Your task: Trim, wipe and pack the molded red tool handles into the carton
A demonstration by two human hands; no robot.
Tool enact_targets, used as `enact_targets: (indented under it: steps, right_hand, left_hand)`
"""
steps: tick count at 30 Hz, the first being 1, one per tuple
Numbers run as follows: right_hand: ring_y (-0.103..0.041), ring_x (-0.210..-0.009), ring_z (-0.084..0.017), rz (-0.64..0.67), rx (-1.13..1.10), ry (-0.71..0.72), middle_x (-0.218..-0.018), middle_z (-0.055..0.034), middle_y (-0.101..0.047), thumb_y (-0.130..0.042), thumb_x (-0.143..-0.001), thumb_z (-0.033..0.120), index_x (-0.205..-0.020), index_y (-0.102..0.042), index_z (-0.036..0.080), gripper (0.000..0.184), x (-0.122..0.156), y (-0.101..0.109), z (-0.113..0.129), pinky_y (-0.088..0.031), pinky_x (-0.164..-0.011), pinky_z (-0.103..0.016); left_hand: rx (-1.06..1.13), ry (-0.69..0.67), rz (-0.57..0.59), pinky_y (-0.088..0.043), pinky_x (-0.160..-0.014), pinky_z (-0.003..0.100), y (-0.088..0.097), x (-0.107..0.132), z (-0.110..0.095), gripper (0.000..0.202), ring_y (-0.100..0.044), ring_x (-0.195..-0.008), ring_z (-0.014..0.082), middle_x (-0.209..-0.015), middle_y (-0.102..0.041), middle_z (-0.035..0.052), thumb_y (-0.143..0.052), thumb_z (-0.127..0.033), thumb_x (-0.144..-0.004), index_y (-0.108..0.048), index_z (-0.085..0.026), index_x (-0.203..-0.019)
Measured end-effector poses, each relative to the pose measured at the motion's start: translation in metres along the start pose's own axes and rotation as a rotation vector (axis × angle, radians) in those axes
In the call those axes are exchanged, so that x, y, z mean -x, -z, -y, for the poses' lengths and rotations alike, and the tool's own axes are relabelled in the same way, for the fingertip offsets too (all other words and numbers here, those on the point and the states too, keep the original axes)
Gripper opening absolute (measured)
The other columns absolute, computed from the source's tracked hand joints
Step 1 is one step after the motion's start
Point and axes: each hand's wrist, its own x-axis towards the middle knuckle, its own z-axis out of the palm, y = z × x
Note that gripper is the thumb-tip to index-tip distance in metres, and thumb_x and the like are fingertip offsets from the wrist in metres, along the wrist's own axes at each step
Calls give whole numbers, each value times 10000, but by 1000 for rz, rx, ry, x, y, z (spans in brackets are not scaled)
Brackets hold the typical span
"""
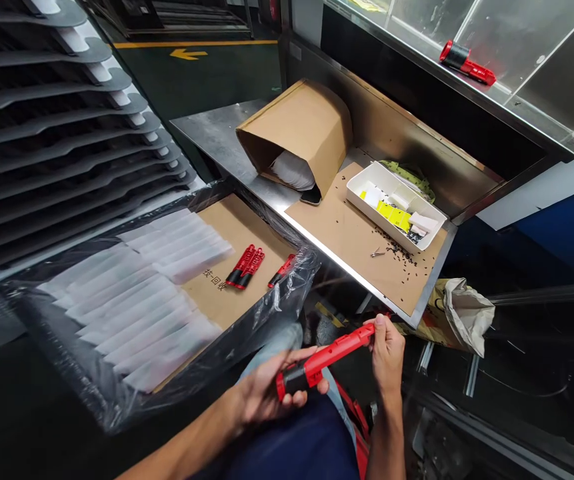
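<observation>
A long red plastic housing part (pixel 337 351) with a black band near its thick end is held between my hands, above my lap. My left hand (pixel 265 385) wraps round the thick black-banded end. With thumb and fingers my right hand (pixel 387 350) pinches the narrow far end. Similar red-and-black housing parts (pixel 247 267) lie close together on brown cardboard in the black-lined tray (pixel 291 293) to the left. One more red part (pixel 281 270) rests at that tray's right side.
White translucent sleeves (pixel 137 300) fill the tray's left part. On the metal table stand an open paper bag (pixel 301 127) and a white box (pixel 397 207), with small black bits (pixel 401 255) scattered nearby. Another red part (pixel 467 63) lies on the upper ledge. Stacked trays (pixel 57 120) rise at left.
</observation>
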Motion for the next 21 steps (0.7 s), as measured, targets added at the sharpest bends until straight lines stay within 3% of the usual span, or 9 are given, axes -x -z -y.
enact_targets:
  steps: [6,11,13,15,18,21]
  right_hand:
    - [-422,-468,-111,-1,-9,15,-497,49,-462,-424,-922,639,-691,-627,172,559,5,0,-1,-325,-489,-243]
    - [-413,-480,-108,-1,11,18,-511,52,-452,-423,-917,647,-684,-611,173,561,6,-1,-8,-319,-502,-242]
    - [-408,-490,-110,6,29,8,-521,53,-449,-409,-917,656,-708,-616,172,566,4,-3,-17,-317,-503,-241]
    - [-425,-510,-113,10,50,-8,-557,44,-485,-380,-922,663,-767,-627,172,571,-1,-5,-32,-339,-517,-239]
    - [-460,-519,-121,14,80,-25,-633,18,-568,-361,-909,687,-848,-623,180,574,-8,-10,-65,-377,-537,-253]
    - [-486,-492,-150,39,130,-48,-580,1,-572,-415,-828,757,-702,-590,220,578,-6,-17,-106,-379,-513,-281]
  left_hand:
    - [-5,51,13,-373,-297,77,-5,4,2,672,-541,-333,43,-625,-663,67,-113,-439,-1033,-612,-90,-748]
    - [-74,66,5,-259,-284,40,-6,5,6,711,-396,-282,16,-425,-502,13,-118,-440,-1029,-619,-87,-670]
    - [-109,33,-17,-264,-302,43,-2,4,11,654,-398,-310,16,-451,-524,18,-201,-451,-1025,-633,-82,-702]
    - [-148,-47,-66,-332,-352,55,6,4,15,557,-492,-396,26,-596,-629,44,-307,-472,-1010,-650,-90,-792]
    - [-238,-288,-194,-464,-482,119,30,7,11,404,-628,-579,80,-769,-692,24,-479,-513,-950,-644,-165,-1075]
    - [-379,-578,-384,-490,-576,162,65,14,-9,460,-667,-702,126,-786,-678,-13,-622,-455,-892,-552,-230,-1287]
